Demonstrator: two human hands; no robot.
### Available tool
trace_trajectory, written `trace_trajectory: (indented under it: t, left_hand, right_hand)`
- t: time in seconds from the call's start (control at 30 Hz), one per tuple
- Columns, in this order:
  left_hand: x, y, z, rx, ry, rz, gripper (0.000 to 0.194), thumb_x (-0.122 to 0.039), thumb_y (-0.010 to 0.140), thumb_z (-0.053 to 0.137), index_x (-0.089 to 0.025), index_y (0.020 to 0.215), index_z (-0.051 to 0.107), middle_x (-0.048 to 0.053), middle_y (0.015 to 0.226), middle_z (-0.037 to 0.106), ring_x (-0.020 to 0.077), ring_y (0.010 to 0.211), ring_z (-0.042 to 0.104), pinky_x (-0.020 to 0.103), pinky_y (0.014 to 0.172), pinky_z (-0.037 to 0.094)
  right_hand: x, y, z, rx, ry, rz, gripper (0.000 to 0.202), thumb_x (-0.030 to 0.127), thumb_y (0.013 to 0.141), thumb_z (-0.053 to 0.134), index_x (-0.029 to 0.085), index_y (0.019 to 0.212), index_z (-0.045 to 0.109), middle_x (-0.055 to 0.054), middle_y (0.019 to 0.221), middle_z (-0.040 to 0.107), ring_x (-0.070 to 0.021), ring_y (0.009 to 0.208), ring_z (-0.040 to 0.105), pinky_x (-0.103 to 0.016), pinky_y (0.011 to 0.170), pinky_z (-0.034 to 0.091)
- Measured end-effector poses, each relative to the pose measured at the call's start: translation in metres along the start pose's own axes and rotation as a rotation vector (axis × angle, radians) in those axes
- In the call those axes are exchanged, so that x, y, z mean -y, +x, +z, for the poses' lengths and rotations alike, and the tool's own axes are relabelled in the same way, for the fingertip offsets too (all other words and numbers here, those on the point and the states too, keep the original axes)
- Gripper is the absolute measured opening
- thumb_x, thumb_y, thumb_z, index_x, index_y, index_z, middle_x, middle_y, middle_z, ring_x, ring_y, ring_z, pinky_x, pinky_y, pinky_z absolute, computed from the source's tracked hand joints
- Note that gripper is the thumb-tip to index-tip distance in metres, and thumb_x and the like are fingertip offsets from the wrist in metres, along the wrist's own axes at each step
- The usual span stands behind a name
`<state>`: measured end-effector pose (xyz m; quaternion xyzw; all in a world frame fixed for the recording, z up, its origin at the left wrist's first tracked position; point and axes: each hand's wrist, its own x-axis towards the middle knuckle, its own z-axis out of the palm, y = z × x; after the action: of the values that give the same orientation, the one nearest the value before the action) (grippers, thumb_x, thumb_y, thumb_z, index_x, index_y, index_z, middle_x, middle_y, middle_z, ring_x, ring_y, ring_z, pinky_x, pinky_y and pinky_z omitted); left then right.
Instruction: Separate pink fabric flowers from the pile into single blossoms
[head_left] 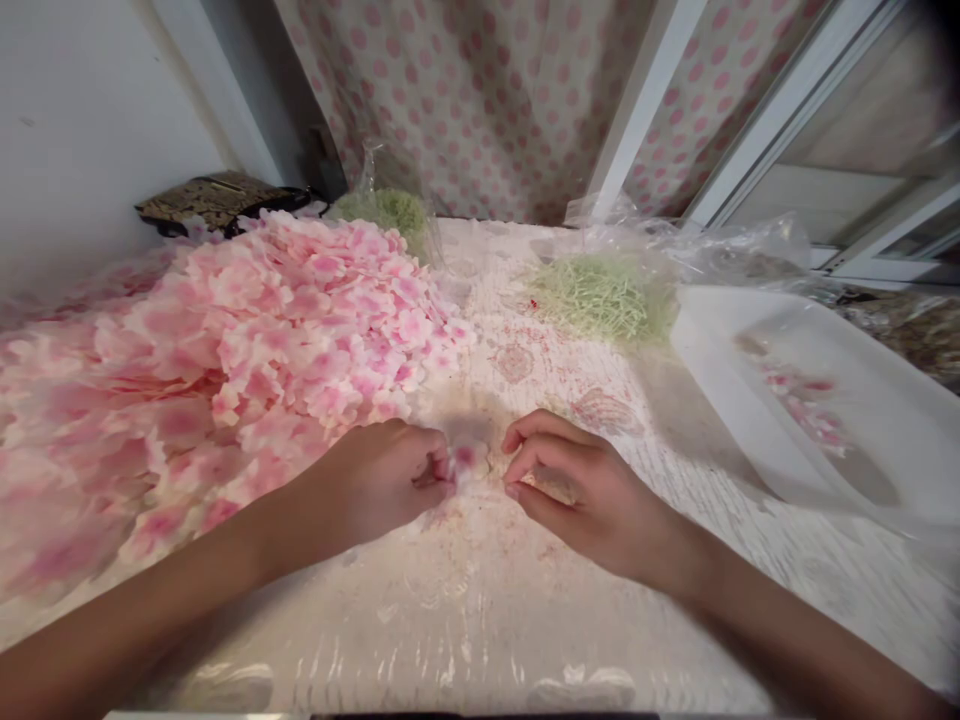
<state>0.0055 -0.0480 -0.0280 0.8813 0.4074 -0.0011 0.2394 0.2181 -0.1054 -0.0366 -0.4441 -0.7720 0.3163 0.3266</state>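
My left hand (394, 470) pinches a single artificial flower (466, 458), pale with a pink centre, between thumb and curled fingers. Close by on the right, my right hand (566, 485) has its thumb and index fingertips drawn together beside the petals. Whatever lies between those tips, if anything, is too small to make out. A large heap of pink artificial flower petals (322, 320) spreads across the left of the table, reaching my left wrist. Light green stems (600, 295) lie in a bundle beyond my right hand.
A white plastic tub (720, 400) at the right holds several pink pieces (810, 400). Behind it lies clear plastic wrapping (735, 240). Another green bundle (394, 212) sits bagged at the back, near a patterned bag (210, 195). A dotted curtain (480, 100) hangs behind the patterned tablecloth (420, 610).
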Motion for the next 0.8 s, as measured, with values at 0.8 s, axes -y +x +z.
trace_trajectory:
  t: [0.8]
  left_hand:
    - [-0.019,-0.009,-0.005,-0.253,0.045,0.443,0.017,-0.019,0.086,0.048,-0.023,0.076,0.061,-0.008,0.045,0.048,0.0064,0.042,0.044,0.019,0.048,0.029]
  right_hand:
    - [0.01,-0.003,0.009,0.105,0.622,0.292,0.011,0.009,0.076,0.059,0.02,0.075,0.057,0.0,0.084,0.062,-0.0146,0.086,0.058,-0.031,0.08,0.044]
